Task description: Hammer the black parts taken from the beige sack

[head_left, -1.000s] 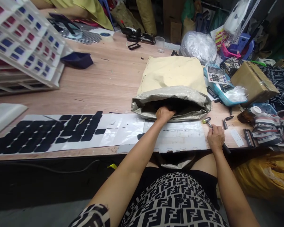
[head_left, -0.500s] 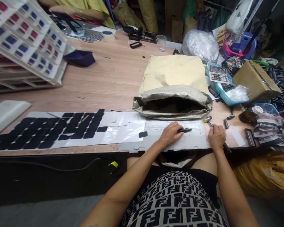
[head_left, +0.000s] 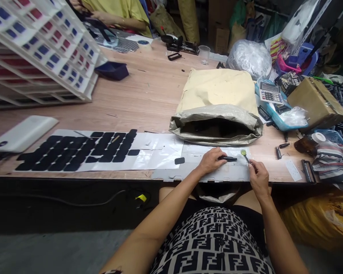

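Note:
My left hand (head_left: pixel 210 161) pins a slim black part (head_left: pixel 228 158) flat on a white sheet (head_left: pixel 217 173) at the table's near edge, fingers closed on it. My right hand (head_left: pixel 257 176) grips a small hammer (head_left: pixel 244 154) by its handle, with the yellowish head raised just right of the black part's tip. Behind both hands lies a grey woven sack (head_left: pixel 217 118) with its mouth open toward me.
Rows of flat black pads (head_left: pixel 80 149) cover a long white sheet on the left, one loose pad (head_left: pixel 179 160) nearer my hand. A white rack (head_left: pixel 37 53), a calculator (head_left: pixel 271 92), a cardboard box (head_left: pixel 317 101) and loose black parts (head_left: pixel 280 149) crowd the table. Another person sits at the far side.
My left hand came out of the sack with a black part and set it on the white sheet. My right hand lifted the hammer and swung its head left toward that part.

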A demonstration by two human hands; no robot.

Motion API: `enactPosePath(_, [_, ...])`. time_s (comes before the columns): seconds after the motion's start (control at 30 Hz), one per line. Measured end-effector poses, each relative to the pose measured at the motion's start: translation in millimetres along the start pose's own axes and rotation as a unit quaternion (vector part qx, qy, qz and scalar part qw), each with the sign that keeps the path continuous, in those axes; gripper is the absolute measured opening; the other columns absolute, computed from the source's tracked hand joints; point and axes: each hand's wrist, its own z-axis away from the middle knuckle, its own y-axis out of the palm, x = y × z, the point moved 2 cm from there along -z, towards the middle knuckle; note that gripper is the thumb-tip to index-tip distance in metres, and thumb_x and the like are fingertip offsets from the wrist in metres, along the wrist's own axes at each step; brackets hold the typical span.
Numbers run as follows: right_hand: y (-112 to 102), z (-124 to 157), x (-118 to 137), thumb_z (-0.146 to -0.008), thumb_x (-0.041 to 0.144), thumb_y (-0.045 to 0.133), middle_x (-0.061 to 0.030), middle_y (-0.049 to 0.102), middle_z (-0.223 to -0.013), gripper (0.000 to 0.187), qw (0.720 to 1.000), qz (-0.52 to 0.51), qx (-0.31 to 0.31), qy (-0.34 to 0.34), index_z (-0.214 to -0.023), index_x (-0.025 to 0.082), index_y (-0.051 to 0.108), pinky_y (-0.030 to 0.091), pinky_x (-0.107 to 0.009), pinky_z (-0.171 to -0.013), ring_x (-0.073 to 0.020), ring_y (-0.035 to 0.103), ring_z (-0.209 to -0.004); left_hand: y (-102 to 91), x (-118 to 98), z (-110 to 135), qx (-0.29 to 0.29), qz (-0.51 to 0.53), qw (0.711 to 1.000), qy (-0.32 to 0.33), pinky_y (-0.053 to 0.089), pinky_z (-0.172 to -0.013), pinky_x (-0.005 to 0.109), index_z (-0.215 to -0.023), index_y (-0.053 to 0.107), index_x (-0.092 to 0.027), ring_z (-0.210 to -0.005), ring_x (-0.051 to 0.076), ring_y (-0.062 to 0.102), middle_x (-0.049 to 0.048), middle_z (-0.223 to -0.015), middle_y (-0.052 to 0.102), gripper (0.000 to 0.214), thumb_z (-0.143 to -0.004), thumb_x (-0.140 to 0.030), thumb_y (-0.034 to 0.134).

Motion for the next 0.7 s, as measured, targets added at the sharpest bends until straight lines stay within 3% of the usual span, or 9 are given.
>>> enactPosePath(0.1, [1.3,10.7,25.9,-0.096,0.033,0.053,-0.0085,0.071,-0.101,0.027,0.997,-0.059,0.042,-0.018,-0.110,0.020,0.072,0.053,-0.035,-0.085,-0.0220,0.067,-0.094,-0.2,-0.5,-0.1,-0.003,0.003,1.000,-0.003,0.046,-0.084,0.033,-0.103,0.072,-0.022,-0.092,0.020,0.058,0.0024,-0.091,0.062,0.018,-0.086,-0.028,0.069])
enactPosePath(0.2, [1.5,16.9,39.9,-0.097,0.034,0.053,-0.0083,0.071,-0.101,0.027,0.996,-0.077,0.046,-0.027,-0.113,0.021,0.071,0.054,-0.037,-0.086,-0.0222,0.067,-0.095,0.0,-1.5,0.0,0.000,0.002,1.000,-0.006,0.046,-0.083,0.033,-0.105,0.073,-0.024,-0.093,0.020,0.057,0.0025,-0.091,0.062,0.019,-0.087,-0.029,0.068])
enactPosePath(0.43, [6.5,21.7,35.5,-0.096,0.032,0.053,-0.0077,0.070,-0.098,0.025,0.997,-0.062,0.051,-0.021,-0.109,0.022,0.072,0.054,-0.039,-0.085,-0.0231,0.067,-0.093,-0.2,-2.4,-0.4,-0.004,-0.001,1.000,-0.005,0.046,-0.082,0.033,-0.102,0.073,-0.024,-0.091,0.020,0.057,0.0025,-0.088,0.061,0.018,-0.086,-0.029,0.068])
enactPosePath(0.7, [16.8,19.9,50.7,-0.096,0.028,0.052,-0.0066,0.071,-0.096,0.025,0.995,-0.060,0.062,-0.048,-0.110,0.022,0.072,0.054,-0.035,-0.084,-0.0217,0.067,-0.091,0.1,-1.2,-1.3,-0.011,0.017,1.000,-0.011,0.046,-0.081,0.032,-0.099,0.073,-0.023,-0.089,0.019,0.059,0.0021,-0.089,0.063,0.015,-0.085,-0.027,0.069])
